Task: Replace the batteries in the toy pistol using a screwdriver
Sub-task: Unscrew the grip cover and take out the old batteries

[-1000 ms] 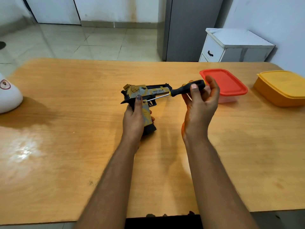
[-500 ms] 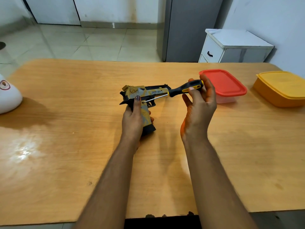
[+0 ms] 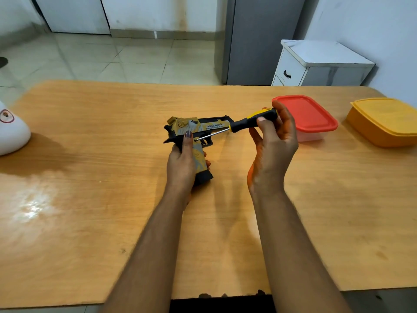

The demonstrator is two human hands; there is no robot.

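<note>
Fingers grip toy pistol [image 3: 198,129] and screwdriver [image 3: 252,120]; red-lidded box [image 3: 313,118] just behind.

**One head-worn view, looking forward and down**

A single wide-angle camera sits at the person's head, tilted down over the light wooden table [image 3: 90,199]. Both forearms run up from the bottom edge toward mid-frame, close to the lens. Beyond the table's far edge it takes in the pale tiled floor [image 3: 112,59] and the white walls. No second view overlaps it.
</note>
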